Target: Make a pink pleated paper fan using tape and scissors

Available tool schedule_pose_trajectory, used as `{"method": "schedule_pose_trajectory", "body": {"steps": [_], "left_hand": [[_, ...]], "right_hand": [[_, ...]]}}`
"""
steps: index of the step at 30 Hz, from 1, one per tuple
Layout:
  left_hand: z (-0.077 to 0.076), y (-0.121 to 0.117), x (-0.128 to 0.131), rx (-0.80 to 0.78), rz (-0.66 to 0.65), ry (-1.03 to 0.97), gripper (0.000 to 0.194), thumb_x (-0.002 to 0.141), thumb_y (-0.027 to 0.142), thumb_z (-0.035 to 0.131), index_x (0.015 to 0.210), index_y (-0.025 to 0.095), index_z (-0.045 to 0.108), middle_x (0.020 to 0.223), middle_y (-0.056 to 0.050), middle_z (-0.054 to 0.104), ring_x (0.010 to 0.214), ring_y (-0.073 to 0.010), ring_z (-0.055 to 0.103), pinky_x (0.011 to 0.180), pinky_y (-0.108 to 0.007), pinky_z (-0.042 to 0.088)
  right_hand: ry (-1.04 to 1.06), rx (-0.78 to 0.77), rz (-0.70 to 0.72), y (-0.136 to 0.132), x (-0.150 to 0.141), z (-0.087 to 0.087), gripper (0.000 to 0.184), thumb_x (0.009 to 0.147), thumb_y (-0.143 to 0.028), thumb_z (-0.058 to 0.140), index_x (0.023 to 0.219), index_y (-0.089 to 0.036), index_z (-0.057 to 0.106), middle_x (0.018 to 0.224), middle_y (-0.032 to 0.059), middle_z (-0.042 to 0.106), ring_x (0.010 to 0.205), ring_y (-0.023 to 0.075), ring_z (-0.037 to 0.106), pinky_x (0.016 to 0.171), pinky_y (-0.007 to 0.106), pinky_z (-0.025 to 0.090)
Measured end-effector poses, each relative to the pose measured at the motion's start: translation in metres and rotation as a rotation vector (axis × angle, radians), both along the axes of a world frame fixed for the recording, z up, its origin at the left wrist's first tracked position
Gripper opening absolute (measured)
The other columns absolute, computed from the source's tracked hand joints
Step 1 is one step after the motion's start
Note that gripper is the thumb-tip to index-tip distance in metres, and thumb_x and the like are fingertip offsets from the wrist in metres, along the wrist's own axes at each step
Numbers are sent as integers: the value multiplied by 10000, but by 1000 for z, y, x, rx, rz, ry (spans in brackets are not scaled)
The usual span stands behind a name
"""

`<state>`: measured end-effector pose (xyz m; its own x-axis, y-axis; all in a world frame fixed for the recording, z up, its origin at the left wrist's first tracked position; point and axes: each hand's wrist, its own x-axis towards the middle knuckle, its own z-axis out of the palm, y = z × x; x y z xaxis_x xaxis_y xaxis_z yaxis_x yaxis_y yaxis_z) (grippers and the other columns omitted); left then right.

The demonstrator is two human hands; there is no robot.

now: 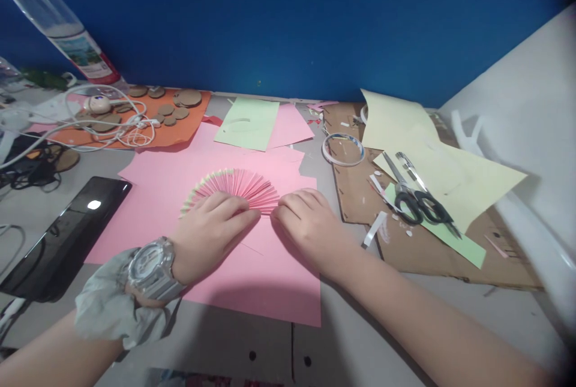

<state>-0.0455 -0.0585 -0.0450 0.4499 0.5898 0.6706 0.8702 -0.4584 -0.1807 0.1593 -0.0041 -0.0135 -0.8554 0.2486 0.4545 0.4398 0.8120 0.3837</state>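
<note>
A pleated pink paper fan (234, 183) with a yellow-green edge on its left part is spread in a half circle over a large pink sheet (270, 267). My left hand (216, 231), with a clear watch and a pale scrunchie at the wrist, covers the fan's lower left part, its fingers curled on the pleats. At the lower right end of the fan, my right hand (306, 222) has its fingers bent together on the folds. Both hands lie low on the sheet, close to each other. The fan's base is partly hidden behind the fingers.
To the right, black-handled scissors (411, 198) and a box cutter (411, 171) lie on yellow paper and cardboard (405, 255), beside a tape roll (343, 149). On the left are a black phone-like device (67, 237), white cables (135, 129) and a bottle (81, 45). A blue wall (288, 21) stands behind.
</note>
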Motion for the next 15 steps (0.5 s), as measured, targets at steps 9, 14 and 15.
{"method": "schedule_pose_trajectory", "body": {"steps": [9, 14, 15], "left_hand": [[0, 2, 1, 24, -22, -31, 228, 875, 221, 495, 1075, 205, 604, 958, -46, 626, 835, -178, 518, 789, -326, 429], [1, 4, 1, 9, -25, -5, 217, 881, 222, 480, 1049, 209, 616, 970, -51, 625, 861, -187, 509, 795, -339, 425], [2, 4, 0, 8, -20, 1, 214, 881, 224, 479, 1043, 211, 618, 970, -51, 623, 863, -190, 507, 794, -343, 423]], "right_hand": [[15, -2, 6, 0, -1, -1, 192, 874, -111, 427, 937, -129, 608, 879, 87, 570, 871, 215, 438, 835, 351, 332], [-2, -22, -3, -1, -1, 0, 202, 866, -98, 433, 965, -136, 605, 895, 85, 569, 885, 216, 437, 849, 354, 328], [-4, -21, -6, -1, -1, 1, 199, 866, -100, 436, 967, -135, 604, 899, 85, 568, 891, 218, 437, 853, 355, 327]]}}
